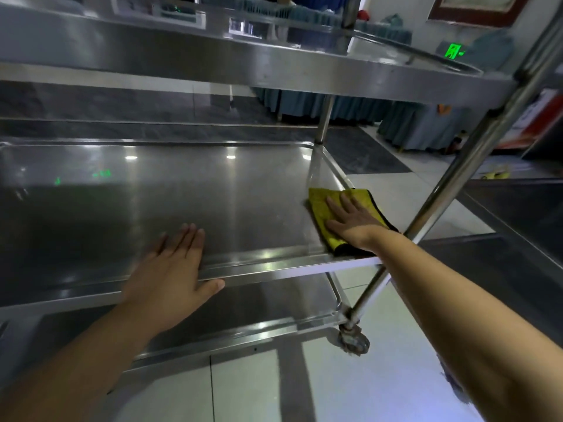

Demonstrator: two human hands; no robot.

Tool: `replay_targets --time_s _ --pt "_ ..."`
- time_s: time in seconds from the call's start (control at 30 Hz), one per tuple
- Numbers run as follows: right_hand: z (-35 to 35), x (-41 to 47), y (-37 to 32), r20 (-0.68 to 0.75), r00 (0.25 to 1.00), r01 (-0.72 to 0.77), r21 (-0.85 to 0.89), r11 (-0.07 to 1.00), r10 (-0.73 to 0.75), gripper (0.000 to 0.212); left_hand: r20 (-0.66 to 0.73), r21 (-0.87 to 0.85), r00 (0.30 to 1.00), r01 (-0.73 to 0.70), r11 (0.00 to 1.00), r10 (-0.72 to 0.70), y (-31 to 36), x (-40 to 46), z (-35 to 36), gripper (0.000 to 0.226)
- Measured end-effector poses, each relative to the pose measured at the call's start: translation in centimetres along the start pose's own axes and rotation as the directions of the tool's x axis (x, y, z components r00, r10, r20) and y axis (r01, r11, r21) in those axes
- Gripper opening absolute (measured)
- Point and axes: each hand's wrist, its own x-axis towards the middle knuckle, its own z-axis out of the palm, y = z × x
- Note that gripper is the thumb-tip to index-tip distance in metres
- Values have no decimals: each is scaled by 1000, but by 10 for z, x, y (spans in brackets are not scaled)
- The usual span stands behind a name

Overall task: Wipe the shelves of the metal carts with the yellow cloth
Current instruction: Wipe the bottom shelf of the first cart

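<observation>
On the middle shelf (182, 190) of the stainless steel three-tier cart (304, 71): wiping under way at the right-hand end.

Right hand (350, 222) lies flat, fingers straight and spread, pressing the folded yellow cloth with dark edging (320, 205) against the shelf's near right corner, beside the upright steel post (457, 178). Left hand (173, 266) rests flat on the near rim, fingers straight, thumb hooked over the edge, holding nothing and apparently steadying the cart. Judgement: sound practice would be even palm pressure and overlapping strokes carried leftward, working into the raised lip and corners, with the left hand bracing against roll. Count: one cloth, two hands, three shelves visible on this cart, one caster (353, 339) in view; a second steel surface (518, 208) shows at right.
</observation>
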Motion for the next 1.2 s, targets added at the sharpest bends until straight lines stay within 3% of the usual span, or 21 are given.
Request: replay_targets --time_s 0.27,0.37,0.5,0.63,0.8,0.9,1.03,1.2 --pt "15 -80 12 -49 998 -35 -99 994 30 71 9 -19 1000 -7 1000 8 26 -1 -2 94" --pt "24 -94 -13 -104 994 -46 -108 993 35 63 0 -60 1000 -17 998 17 37 -3 -2 93" --pt "36 -109 -84 -185 972 119 -133 984 -143 86 -20 -90 1000 -10 996 8 42 -3 -5 93" --pt "49 -113 -124 -211 935 251 -177 952 -286 81 35 -118 999 -22 993 27 30 -7 -10 102" --pt "53 -117 -80 -319 858 329 -261 907 -403 67 65 -98 998 19 995 -12 -26 -24 -13 120" --pt "52 -119 -25 -331 892 228 -259 939 -308 81 82 -13 996 -41 999 42 -51 -37 -20 119" --pt "41 -124 39 -360 911 128 -216 968 -201 91 95 -72 995 -30 997 37 -73 -42 -16 122" --pt "48 -113 22 -458 867 107 -213 971 -196 83 117 -53 991 -53 997 59 -79 -29 -5 129"
